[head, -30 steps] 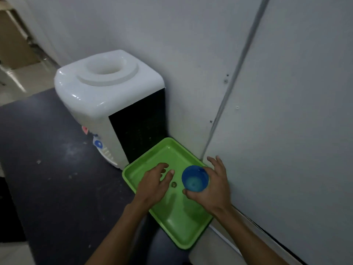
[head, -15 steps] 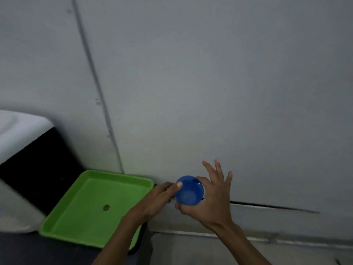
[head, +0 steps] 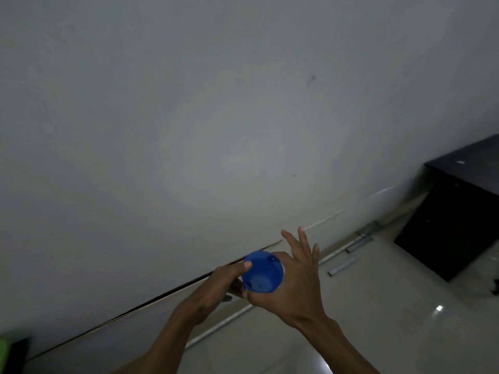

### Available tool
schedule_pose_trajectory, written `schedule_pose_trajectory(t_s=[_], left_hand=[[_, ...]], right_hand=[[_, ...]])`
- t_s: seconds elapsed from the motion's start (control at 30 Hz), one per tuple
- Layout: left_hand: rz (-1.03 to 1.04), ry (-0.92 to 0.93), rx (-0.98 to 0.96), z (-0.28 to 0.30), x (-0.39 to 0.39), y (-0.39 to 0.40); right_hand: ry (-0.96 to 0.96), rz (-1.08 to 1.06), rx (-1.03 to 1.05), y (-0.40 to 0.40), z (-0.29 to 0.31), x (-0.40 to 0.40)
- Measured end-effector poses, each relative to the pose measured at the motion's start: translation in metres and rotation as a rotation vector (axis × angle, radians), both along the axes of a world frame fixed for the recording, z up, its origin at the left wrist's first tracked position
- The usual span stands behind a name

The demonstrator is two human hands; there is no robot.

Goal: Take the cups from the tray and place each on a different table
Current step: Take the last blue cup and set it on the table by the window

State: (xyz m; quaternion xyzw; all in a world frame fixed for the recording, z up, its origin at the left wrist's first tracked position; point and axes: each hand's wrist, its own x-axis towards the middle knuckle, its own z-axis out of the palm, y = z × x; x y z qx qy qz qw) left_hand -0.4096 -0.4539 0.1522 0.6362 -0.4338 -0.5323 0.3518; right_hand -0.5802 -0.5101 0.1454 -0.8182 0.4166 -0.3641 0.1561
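A blue plastic cup (head: 262, 276) is held in the air between both hands, its open mouth facing me. My right hand (head: 293, 287) cradles it from the right and below, with three fingers spread upward past the rim. My left hand (head: 218, 284) touches the cup's left rim with its fingertips. Only a sliver of the green tray (head: 4, 346) shows at the bottom left edge.
A plain grey wall (head: 216, 117) fills most of the view. A black table (head: 464, 211) stands at the right against the wall. Pale glossy floor tiles (head: 378, 319) lie below, with two small metal strips (head: 341, 266) near the skirting.
The view has swung right, away from the water dispenser and green tray. The cup has been carried off the tray with both hands on it. The black table has come into view.
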Motion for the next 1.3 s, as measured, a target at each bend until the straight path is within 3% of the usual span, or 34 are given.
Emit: schedule_pose_trajectory(t_s=[0.43,0.93,1.3], left_hand=[[-0.391,0.004,-0.066,-0.002,-0.262,-0.211],[-0.831,0.059,-0.173,0.021,-0.513,-0.442],[-1.103,0.067,-0.133,0.032,-0.697,-0.554]], right_hand=[[0.047,-0.429,0.019,-0.127,0.009,-0.272],[0.105,-0.951,0.048,-0.277,0.032,-0.489],[0.018,-1.143,0.086,-0.356,0.048,-0.643]])
